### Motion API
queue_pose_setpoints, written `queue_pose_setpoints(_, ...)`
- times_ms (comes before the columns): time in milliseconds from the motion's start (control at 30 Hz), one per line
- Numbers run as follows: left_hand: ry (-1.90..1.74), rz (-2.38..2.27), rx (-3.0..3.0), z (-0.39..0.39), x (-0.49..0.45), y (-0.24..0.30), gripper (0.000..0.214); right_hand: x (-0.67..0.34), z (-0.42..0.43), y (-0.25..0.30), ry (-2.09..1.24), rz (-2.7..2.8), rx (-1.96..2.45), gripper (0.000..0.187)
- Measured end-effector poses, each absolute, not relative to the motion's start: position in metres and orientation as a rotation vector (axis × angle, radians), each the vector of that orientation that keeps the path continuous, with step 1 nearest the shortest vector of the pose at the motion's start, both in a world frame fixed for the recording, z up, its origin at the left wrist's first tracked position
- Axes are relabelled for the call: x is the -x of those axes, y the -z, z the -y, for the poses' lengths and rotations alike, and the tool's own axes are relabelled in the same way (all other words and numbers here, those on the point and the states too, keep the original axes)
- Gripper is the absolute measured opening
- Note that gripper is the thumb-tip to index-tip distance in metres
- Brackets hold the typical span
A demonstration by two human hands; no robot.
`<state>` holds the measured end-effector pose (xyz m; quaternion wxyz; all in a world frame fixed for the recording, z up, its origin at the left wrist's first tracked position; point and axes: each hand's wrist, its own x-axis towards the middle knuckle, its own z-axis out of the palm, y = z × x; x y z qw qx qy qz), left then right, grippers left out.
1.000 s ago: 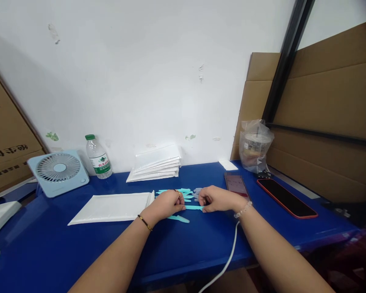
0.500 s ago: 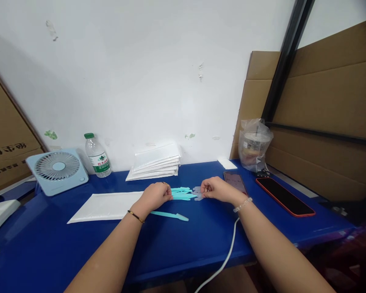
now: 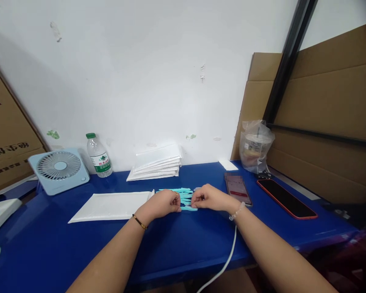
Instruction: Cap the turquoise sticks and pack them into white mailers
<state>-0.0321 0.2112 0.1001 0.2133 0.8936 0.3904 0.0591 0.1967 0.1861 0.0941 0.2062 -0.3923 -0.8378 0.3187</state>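
Several turquoise eyebrow razors lie side by side on the blue table, with a bit of clear plastic showing at their right. The nearest eyebrow razor spans the gap between my hands. My left hand is closed, thumb and fingers pinching its left part. At its right end, my right hand pinches it with bent fingers. Both hands hide parts of the razors. Left of my left hand lies a flat white packet.
A stack of white packets stands by the wall. On the left are a blue fan and a water bottle. To the right lie a phone, a red-edged phone, a bagged cup and a white cable.
The eyebrow razor lying apart at the front has been taken up and now sits beside the others. My left hand moved right and nearer me; my right hand moved slightly left and nearer me.
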Motion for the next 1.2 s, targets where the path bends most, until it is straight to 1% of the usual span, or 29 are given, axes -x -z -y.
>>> queue_pose_setpoints(100, -0.235, -1.085, -2.409, -0.214, 0.034, -0.100, 0.019, -0.199, -0.186, -0.095, -0.862, 2.187, 1.088, 0.023)
queue_pose_setpoints(200, -0.292, -1.031, -2.255, -0.217, 0.036, -0.100, 0.024, -0.198, -0.184, -0.097, -0.812, 2.131, 1.012, 0.033)
queue_pose_setpoints(233, -0.299, -0.995, -2.196, -0.217, 0.036, -0.100, 0.025, -0.198, -0.183, -0.098, -0.775, 2.142, 0.987, 0.033)
queue_pose_setpoints(367, -0.308, -0.881, -2.020, -0.220, 0.038, -0.103, 0.030, -0.202, -0.182, -0.102, -0.643, 2.121, 0.941, 0.023)
queue_pose_setpoints(500, -0.419, -0.965, -1.918, -0.223, 0.042, -0.107, 0.033, -0.218, -0.186, -0.105, -0.653, 1.845, 0.995, 0.027)
queue_pose_setpoints(700, -0.736, -1.069, -2.183, -0.226, 0.042, -0.107, 0.032, -0.221, -0.196, -0.099, -0.853, 1.554, 0.975, 0.033)
queue_pose_setpoints(833, -0.802, -1.074, -2.248, -0.228, 0.041, -0.104, 0.030, -0.214, -0.196, -0.099, -1.021, 1.478, 0.938, 0.034)
queue_pose_setpoints(1033, -0.803, -1.068, -2.336, -0.228, 0.040, -0.102, 0.026, -0.207, -0.192, -0.099, -0.941, 1.562, 0.964, 0.033)
queue_pose_setpoints(1200, -0.808, -1.059, -2.355, -0.227, 0.039, -0.102, 0.024, -0.206, -0.192, -0.096, -0.955, 1.597, 0.956, 0.031)
